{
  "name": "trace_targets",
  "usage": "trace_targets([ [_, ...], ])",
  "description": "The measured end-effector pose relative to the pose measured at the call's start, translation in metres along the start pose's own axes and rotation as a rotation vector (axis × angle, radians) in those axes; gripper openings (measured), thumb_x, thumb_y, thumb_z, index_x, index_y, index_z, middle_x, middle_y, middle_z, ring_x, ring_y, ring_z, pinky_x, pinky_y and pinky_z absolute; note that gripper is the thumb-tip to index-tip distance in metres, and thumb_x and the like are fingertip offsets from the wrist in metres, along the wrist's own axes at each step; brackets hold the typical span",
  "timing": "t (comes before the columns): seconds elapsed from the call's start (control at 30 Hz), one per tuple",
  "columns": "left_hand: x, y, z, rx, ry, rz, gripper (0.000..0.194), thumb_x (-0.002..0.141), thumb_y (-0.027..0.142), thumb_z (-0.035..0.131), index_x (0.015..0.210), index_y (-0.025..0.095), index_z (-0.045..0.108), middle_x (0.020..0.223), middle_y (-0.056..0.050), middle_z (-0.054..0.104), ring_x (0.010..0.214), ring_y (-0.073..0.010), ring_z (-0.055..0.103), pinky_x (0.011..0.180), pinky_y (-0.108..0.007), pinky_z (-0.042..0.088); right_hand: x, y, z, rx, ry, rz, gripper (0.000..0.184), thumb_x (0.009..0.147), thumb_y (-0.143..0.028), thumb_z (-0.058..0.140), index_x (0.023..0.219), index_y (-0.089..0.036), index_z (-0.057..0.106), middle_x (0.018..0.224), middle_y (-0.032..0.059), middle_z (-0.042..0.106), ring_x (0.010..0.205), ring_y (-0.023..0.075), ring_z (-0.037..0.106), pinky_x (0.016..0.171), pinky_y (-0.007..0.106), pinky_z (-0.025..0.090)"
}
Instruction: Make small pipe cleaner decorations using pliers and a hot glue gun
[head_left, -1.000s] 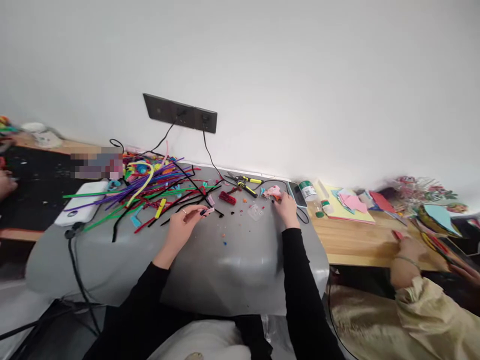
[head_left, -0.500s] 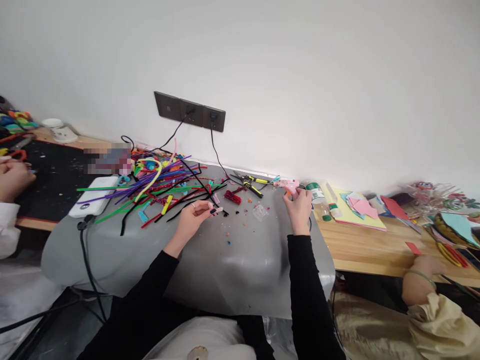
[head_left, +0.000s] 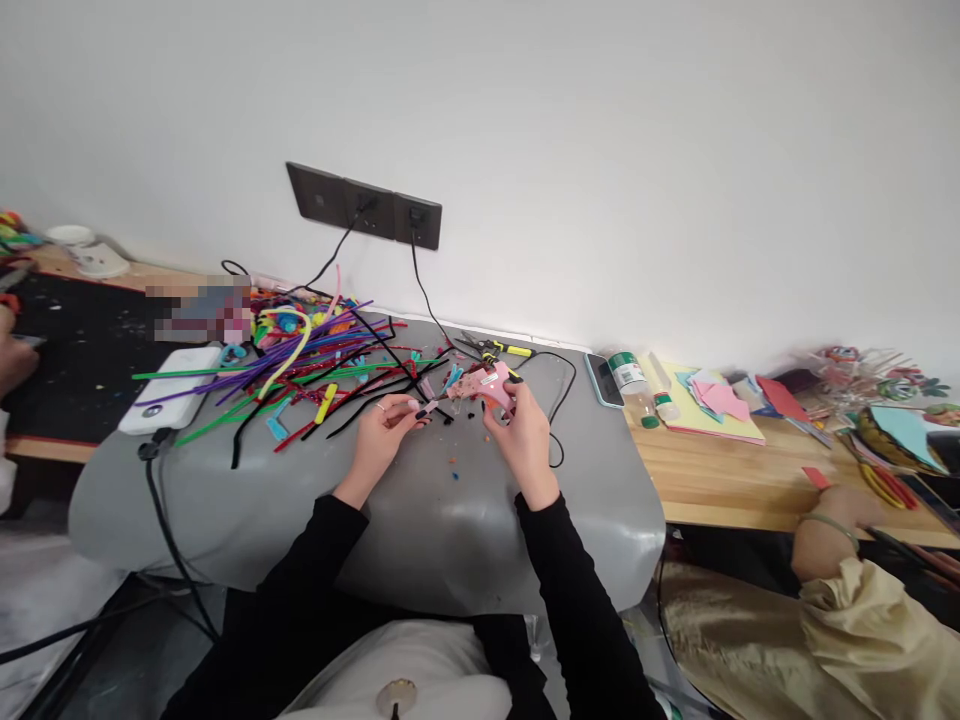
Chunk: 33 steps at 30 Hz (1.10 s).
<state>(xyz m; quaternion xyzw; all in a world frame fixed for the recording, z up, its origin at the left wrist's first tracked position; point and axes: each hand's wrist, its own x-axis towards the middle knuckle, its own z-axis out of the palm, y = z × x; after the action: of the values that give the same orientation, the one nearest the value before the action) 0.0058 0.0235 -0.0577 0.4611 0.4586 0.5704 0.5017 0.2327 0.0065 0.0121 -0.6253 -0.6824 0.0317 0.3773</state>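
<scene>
My right hand [head_left: 521, 440] is closed around a pink hot glue gun [head_left: 484, 383], whose nozzle points left toward my other hand. My left hand [head_left: 382, 428] pinches a small pink piece [head_left: 426, 408] between its fingertips, just left of the nozzle. Both hands hover over a grey covered table [head_left: 420, 520]. A black cord [head_left: 559, 400] loops from the glue gun across the table. A heap of coloured pipe cleaners [head_left: 300, 365] lies to the left of my hands.
Yellow-handled pliers [head_left: 495, 349], a phone [head_left: 600, 380] and a green-capped bottle [head_left: 630, 385] lie at the back right. A white power unit [head_left: 169, 388] sits left. Wall sockets [head_left: 364, 205] hold plugs. Another person's arm [head_left: 840, 560] rests by a wooden table with coloured paper [head_left: 712, 400].
My right hand picked up the pink glue gun from the back right and carried it left, up to the small piece held in my left hand.
</scene>
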Motion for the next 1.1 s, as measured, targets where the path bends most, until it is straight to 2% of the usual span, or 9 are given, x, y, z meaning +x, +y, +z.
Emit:
trace_targets([
  [0.17, -0.0004, -0.0006, -0.0010, 0.053, -0.002, -0.020, 0.052, 0.069, 0.052, 0.084, 0.105, 0.018, 0.067, 0.090, -0.007, 0.078, 0.088, -0.0264, 0.079, 0.086, -0.041, 0.065, -0.0030, 0.0009, 0.0079, -0.046, -0.006, -0.026, 0.026, 0.088, -0.033, 0.057, 0.108, -0.018, 0.058, 0.089, 0.0061, 0.068, 0.071, 0.0181, 0.059, 0.067, 0.029, 0.045],
  [0.37, -0.0021, -0.0034, -0.0005, 0.078, 0.016, -0.009, 0.055, 0.069, 0.056, 0.083, 0.102, 0.018, 0.064, 0.089, -0.009, 0.078, 0.087, -0.0277, 0.079, 0.086, -0.044, 0.065, -0.0053, -0.0035, 0.0085, -0.066, -0.043, -0.040, 0.024, 0.089, -0.030, 0.057, 0.109, -0.018, 0.058, 0.098, 0.0086, 0.069, 0.080, 0.0191, 0.063, 0.067, 0.028, 0.045],
  [0.53, -0.0033, -0.0029, 0.0014, 0.061, 0.033, 0.021, 0.050, 0.072, 0.059, 0.080, 0.096, 0.019, 0.062, 0.086, -0.008, 0.078, 0.084, -0.0274, 0.079, 0.082, -0.044, 0.067, -0.0049, -0.0046, 0.0071, -0.072, -0.040, -0.056, 0.022, 0.091, -0.029, 0.055, 0.109, -0.018, 0.059, 0.095, 0.0083, 0.069, 0.078, 0.0187, 0.062, 0.068, 0.028, 0.046],
  [0.9, -0.0034, -0.0055, 0.0003, 0.081, 0.014, 0.038, 0.041, 0.077, 0.051, 0.077, 0.099, 0.020, 0.062, 0.088, -0.007, 0.078, 0.084, -0.0259, 0.079, 0.082, -0.043, 0.068, -0.0015, -0.0034, 0.0097, -0.102, -0.061, -0.104, 0.022, 0.091, -0.025, 0.056, 0.111, -0.018, 0.059, 0.097, 0.0082, 0.070, 0.086, 0.0208, 0.066, 0.069, 0.028, 0.046],
  [1.1, -0.0023, -0.0086, -0.0012, 0.131, 0.017, 0.053, 0.044, 0.079, 0.056, 0.074, 0.100, 0.020, 0.062, 0.088, -0.007, 0.078, 0.082, -0.0262, 0.079, 0.081, -0.044, 0.068, -0.0004, -0.0047, 0.0103, -0.120, -0.060, -0.141, 0.021, 0.091, -0.024, 0.056, 0.111, -0.018, 0.060, 0.098, 0.0091, 0.072, 0.087, 0.0216, 0.067, 0.067, 0.028, 0.045],
])
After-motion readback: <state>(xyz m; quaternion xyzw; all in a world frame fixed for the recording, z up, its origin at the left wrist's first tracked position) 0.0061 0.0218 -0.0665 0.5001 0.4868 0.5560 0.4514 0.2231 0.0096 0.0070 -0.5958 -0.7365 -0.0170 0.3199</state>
